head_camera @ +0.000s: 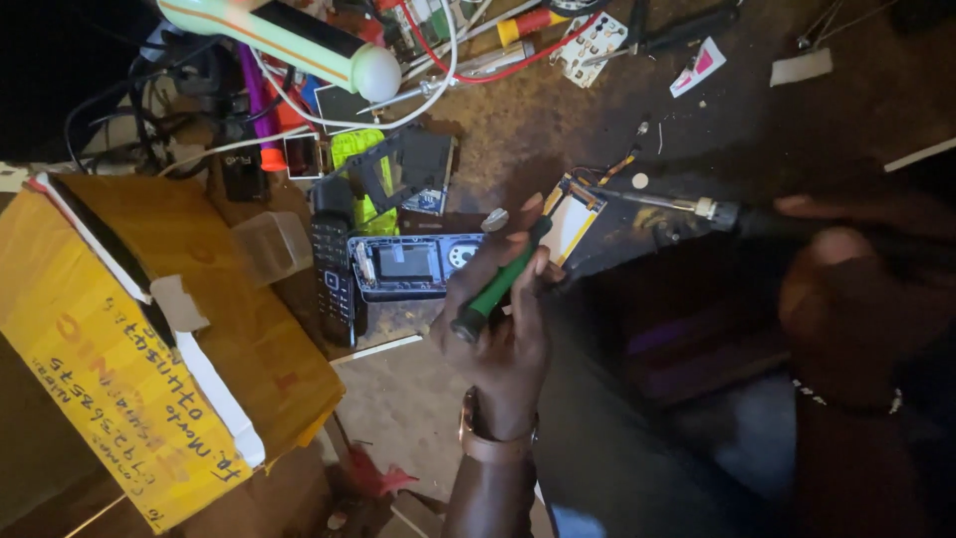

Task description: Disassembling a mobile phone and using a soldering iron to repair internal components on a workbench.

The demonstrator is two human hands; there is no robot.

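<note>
Left hand [503, 319]: wrapped round a green screwdriver [495, 289], fingers [518, 239] closed on the shaft in a pen-like grip, which suits fine, pressing work more than hard turning.
Screwdriver: slanted, dark butt low and toward the wrist, tip up by the small board [571, 217]; the tip itself is hidden behind the fingertips.
Right hand [846, 269]: in deep shadow at the right edge, closed about the dark handle of a soldering iron [662, 202] (how tightly I cannot tell; the fingers are a blur).
Iron: lying almost level, its metal tip reaching left to the board's top edge, so both tools meet at the one spot.
Board: pale with an orange rim, flat on the worktop [558, 120], just right of the opened phone [413, 267].
Opened phone: back off, insides facing up, touching the left hand's fingers, likely kept close because the board belongs to it.
Keypad phone [334, 274]: dark, lying lengthwise just left of the opened one.
Yellow box [119, 369]: cardboard, at the left, well apart from the work.
Clutter: red and white wires [438, 60], a torch [299, 40] and loose parts pushed to the far edge, leaving bare worktop round the board.
</note>
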